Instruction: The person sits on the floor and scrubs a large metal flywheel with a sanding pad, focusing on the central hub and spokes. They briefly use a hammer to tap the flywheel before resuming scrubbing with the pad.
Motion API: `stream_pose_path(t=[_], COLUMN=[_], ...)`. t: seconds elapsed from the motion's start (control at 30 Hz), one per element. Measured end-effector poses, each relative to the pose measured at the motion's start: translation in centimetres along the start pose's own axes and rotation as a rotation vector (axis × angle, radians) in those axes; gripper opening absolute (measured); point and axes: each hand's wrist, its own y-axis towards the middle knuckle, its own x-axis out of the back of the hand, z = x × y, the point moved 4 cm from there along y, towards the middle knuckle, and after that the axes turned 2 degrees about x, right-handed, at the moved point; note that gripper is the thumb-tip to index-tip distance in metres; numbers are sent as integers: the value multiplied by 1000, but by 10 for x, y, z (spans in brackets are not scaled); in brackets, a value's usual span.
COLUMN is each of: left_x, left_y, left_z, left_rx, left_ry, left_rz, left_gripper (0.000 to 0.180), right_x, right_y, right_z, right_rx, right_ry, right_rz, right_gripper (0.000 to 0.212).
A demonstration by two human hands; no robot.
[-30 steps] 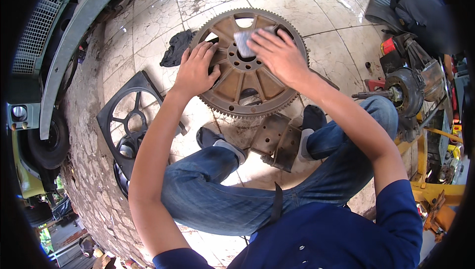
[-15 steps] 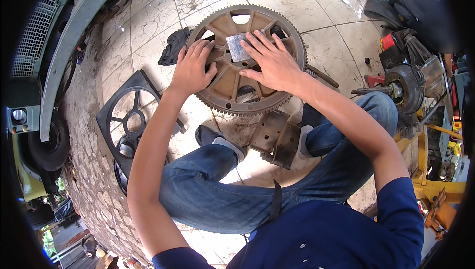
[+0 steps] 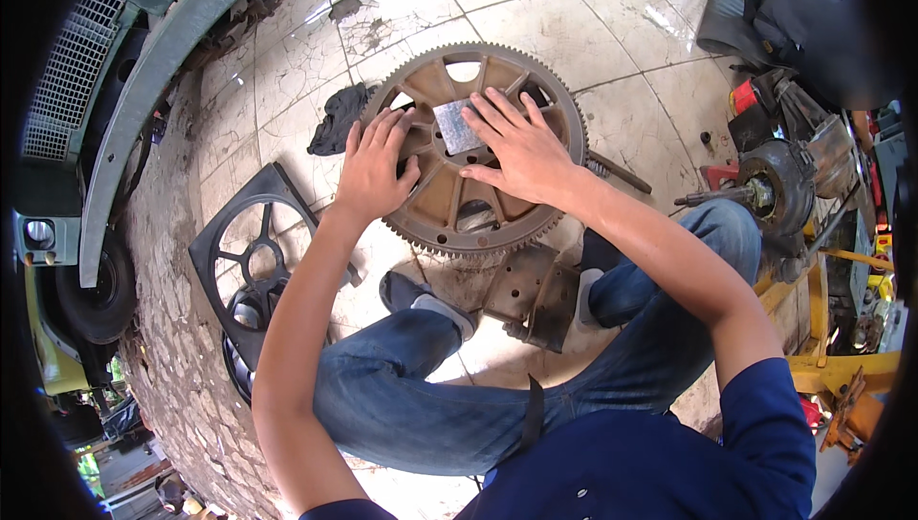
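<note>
A large brown toothed wheel, with spokes and a rusty face, stands on the tiled floor in front of my feet. Over its hub lies a small grey rectangular sheet; its material is unclear. My right hand rests flat with fingers spread, the fingertips on the sheet's right edge and the palm over the wheel. On the wheel's left side sits my left hand, fingers stretched toward the rim and thumb apart, gripping nothing visible. Part of the hub is hidden by the sheet and my right hand.
Left of the wheel are a black cloth and a black fan shroud. A brown metal bracket lies between my feet. Rightward are a rod and a shafted machine part. A vehicle bumper curves along the far left.
The whole scene sits lower in the picture, as the view has tilted. Both hands stay on the wheel, and the grey sheet remains over the hub, perhaps turned slightly.
</note>
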Motion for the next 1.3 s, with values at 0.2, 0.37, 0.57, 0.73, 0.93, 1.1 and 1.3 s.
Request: stream_pose_path(t=[0.2, 0.37, 0.57, 0.73, 0.93, 1.1, 1.3], left_x=[11, 3, -1, 1, 0, -2, 2], left_y=[13, 9, 13, 10, 10, 11, 16], left_z=[-38, -53, -50, -48, -43, -43, -52], left_rx=[-290, -318, -240, -246, -195, -193, -169], left_ry=[-148, -206, -310, -314, -389, -375, -355], left_rz=[43, 98, 128, 90, 151, 135, 127], left_gripper=[48, 46, 41, 34, 38, 37, 36], right_x=[16, 47, 28, 15, 19, 21, 22], right_y=[9, 15, -4, -7, -7, -3, -2], right_z=[-6, -44, -18, -11, -9, -4, 4], right_rx=[-77, -201, 16, 34, 27, -22, -15], right_ry=[233, 403, 170, 114, 128, 122, 28], right_rz=[71, -106, 98, 65, 57, 26, -26], right_gripper=[78, 62, 60, 56, 51, 47, 44])
